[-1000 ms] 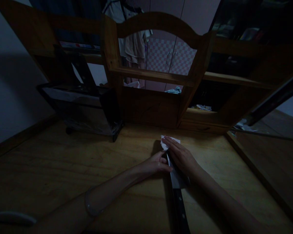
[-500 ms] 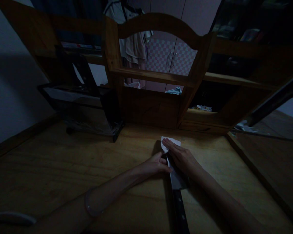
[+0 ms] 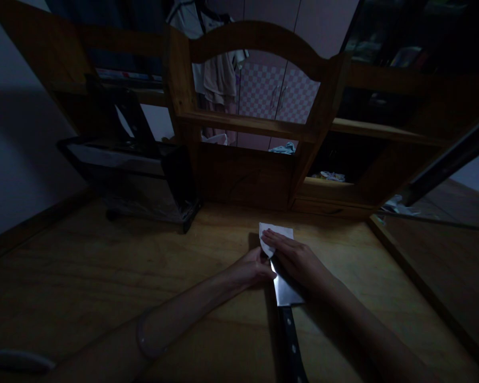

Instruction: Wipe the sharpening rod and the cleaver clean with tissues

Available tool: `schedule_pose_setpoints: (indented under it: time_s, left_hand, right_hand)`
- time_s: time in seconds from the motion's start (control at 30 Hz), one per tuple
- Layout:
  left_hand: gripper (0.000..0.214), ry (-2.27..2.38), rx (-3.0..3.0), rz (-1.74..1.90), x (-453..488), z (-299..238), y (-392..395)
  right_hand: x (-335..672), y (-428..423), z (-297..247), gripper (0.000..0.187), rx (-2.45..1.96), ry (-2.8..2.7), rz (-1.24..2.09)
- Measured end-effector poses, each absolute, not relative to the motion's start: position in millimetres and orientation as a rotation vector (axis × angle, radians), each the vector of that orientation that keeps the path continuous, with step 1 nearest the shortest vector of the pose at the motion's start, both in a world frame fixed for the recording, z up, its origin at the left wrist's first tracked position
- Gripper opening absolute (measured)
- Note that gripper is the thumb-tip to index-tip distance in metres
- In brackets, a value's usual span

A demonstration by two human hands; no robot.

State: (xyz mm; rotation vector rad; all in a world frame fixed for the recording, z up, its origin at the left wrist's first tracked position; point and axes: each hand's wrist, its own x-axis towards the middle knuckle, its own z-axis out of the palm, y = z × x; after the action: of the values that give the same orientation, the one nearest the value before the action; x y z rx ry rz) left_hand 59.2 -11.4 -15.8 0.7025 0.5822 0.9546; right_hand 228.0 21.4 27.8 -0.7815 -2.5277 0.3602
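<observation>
A broad-bladed kitchen knife (image 3: 288, 292) is over the wooden desk, its black riveted handle pointing toward me. My left hand (image 3: 257, 267) grips the blade's left edge, with the thumb on the blade's face and the other fingers partly hidden. A white paper sheet or cloth (image 3: 281, 231) covers the far end of the blade. My right hand (image 3: 297, 256) lies flat on it, fingers extended together and pressing it against the blade. Light glints off the bare metal near my left thumb.
The wooden desk (image 3: 163, 276) has a shelf unit (image 3: 247, 178) along its back. A black-framed rack (image 3: 135, 175) with a clear cover stands at the back left. A raised wooden edge (image 3: 415, 287) runs along the right. A pale curved object (image 3: 19, 357) shows at lower left.
The knife has tilted slightly and its blade now catches bright light. Both hands and the white sheet have shifted a little to the left, with more of the sheet spread out.
</observation>
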Motion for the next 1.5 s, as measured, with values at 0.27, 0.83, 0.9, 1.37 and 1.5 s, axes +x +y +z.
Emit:
schedule_pose_setpoints:
  time_s: [0.27, 0.83, 0.9, 1.37, 1.5]
  left_hand:
    - [0.068, 0.670, 0.725, 0.900, 53, -10, -16]
    - [0.067, 0.731, 0.721, 0.911, 52, 3, -20]
    - [0.067, 0.734, 0.724, 0.915, 52, 4, -21]
    - [0.071, 0.737, 0.748, 0.924, 52, -10, -17]
    - [0.073, 0.718, 0.740, 0.916, 53, -9, -16]
  right_hand:
    - [237, 29, 26, 0.049, -0.801, -2.510, 0.312]
    - [258, 46, 15, 0.047, -1.023, -2.369, 0.293]
    - [258, 46, 14, 0.047, -1.053, -2.358, 0.279]
    - [251, 40, 17, 0.049, -0.998, -2.467, 0.098]
    - [245, 36, 16, 0.052, -0.904, -2.464, 0.177]
